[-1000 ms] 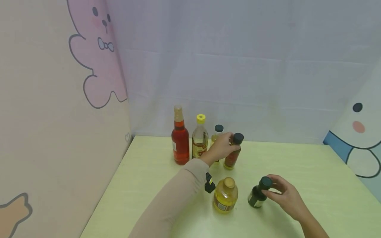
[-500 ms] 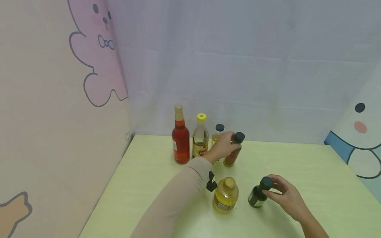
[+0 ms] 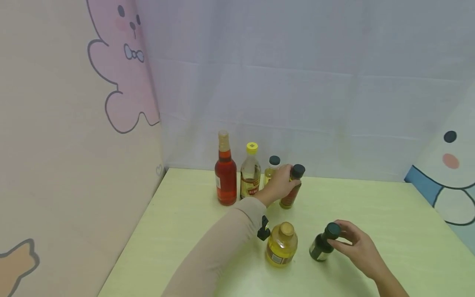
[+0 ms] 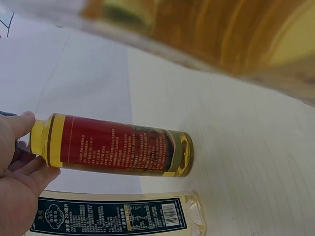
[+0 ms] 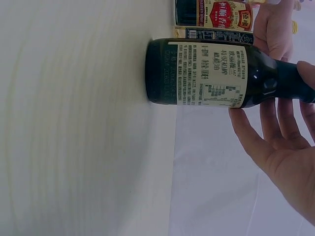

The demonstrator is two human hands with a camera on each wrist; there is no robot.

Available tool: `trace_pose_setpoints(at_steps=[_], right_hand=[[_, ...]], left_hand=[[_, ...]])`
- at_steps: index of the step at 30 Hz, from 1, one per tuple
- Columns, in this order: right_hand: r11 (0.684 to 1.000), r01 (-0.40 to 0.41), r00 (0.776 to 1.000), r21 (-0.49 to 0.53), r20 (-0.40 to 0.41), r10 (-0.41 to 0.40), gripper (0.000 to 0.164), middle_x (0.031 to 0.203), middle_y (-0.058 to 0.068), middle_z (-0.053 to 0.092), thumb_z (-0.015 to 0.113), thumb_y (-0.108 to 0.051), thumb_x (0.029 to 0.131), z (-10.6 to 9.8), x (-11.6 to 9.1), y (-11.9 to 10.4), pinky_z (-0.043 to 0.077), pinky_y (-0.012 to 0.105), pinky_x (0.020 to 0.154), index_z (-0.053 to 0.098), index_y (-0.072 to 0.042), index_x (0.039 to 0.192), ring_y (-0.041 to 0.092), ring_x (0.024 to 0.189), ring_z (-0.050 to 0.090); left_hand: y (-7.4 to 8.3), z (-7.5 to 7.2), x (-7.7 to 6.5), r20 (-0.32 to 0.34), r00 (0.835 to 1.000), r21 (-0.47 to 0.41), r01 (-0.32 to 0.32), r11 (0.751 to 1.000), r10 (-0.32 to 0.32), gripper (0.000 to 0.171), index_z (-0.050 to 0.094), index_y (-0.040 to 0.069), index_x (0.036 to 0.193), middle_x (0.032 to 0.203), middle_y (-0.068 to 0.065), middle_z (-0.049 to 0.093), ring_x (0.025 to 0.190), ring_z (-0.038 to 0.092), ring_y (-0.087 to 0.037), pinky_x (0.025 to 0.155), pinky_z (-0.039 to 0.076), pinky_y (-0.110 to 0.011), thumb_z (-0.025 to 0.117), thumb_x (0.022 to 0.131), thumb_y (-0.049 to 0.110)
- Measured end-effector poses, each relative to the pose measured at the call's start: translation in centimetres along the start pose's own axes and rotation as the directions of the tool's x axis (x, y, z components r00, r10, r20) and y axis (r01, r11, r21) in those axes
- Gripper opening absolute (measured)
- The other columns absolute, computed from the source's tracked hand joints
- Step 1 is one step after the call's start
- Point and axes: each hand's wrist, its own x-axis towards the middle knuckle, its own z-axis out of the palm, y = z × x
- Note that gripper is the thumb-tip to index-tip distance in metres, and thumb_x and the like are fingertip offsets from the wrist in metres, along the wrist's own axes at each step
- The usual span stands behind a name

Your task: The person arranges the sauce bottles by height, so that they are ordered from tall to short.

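Note:
My left hand (image 3: 279, 184) reaches across to the back of the table. Its thumb and fingers hold the neck of a red-labelled oil bottle (image 3: 291, 196) with a black cap; the left wrist view shows its printed label (image 4: 113, 145) close up. Nearer the front, my right hand (image 3: 359, 247) grips a dark green bottle (image 3: 320, 246) around the neck, just under its green cap. In the right wrist view, the pale label of this olive oil bottle (image 5: 209, 73) faces the camera. Both bottles look upright or slightly tilted in the head view.
A squat bottle of yellow oil (image 3: 282, 248) stands between my arms. Behind my left hand are a tall red bottle (image 3: 226, 181), a yellow-capped bottle (image 3: 250, 175) and a dark-capped oil bottle (image 3: 269, 175), partly hidden. A curtain (image 3: 315, 103) hangs behind the table.

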Motion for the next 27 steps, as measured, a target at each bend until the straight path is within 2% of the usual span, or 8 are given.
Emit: trace_pose_setpoints(at_steps=[4,10,13,27], right_hand=[[1.0,-0.009,1.0,-0.02,-0.01,0.009,0.041,0.107,-0.008,0.064,0.076,0.0,0.082,-0.09,-0.01,0.05,0.055,0.026,0.072,0.058,0.002,0.119,-0.002,0.097,0.059],[1.0,0.001,1.0,0.0,-0.013,-0.001,0.04,0.106,-0.009,0.064,0.076,0.002,0.082,0.01,-0.07,0.03,0.055,0.026,0.072,0.058,0.003,0.118,-0.001,0.097,0.06],[1.0,0.0,1.0,-0.002,-0.016,0.0,0.04,0.105,-0.009,0.064,0.076,0.002,0.082,0.05,-0.07,0.0,0.055,0.026,0.071,0.058,0.003,0.118,-0.001,0.096,0.06],[1.0,-0.002,1.0,-0.003,-0.02,0.002,0.04,0.106,-0.01,0.064,0.076,0.001,0.081,0.16,0.01,0.02,0.054,0.026,0.072,0.059,0.002,0.117,-0.002,0.097,0.059]], left_hand=[[-0.02,0.42,0.27,-0.005,1.0,0.023,-0.001,1.0,0.001,0.039,0.052,0.001,0.127,0.117,-0.007,0.056,0.11,0.056,-0.016,0.092,0.047,-0.026,0.065,0.096,0.02],[0.37,0.57,0.4,0.013,0.998,-0.003,0.061,0.998,-0.061,0.043,0.047,0.0,0.132,0.121,-0.009,0.055,0.115,0.055,-0.018,0.096,0.046,-0.032,0.063,0.097,0.017],[0.4,0.59,0.55,0.029,0.997,0.004,0.072,0.997,-0.072,0.044,0.045,0.0,0.134,0.123,-0.009,0.054,0.117,0.054,-0.019,0.098,0.045,-0.032,0.062,0.097,0.017],[0.06,0.33,0.38,0.026,0.999,0.02,0.042,0.999,-0.043,0.05,0.039,0.002,0.142,0.134,-0.011,0.051,0.125,0.049,-0.019,0.102,0.041,-0.032,0.06,0.099,0.017]])
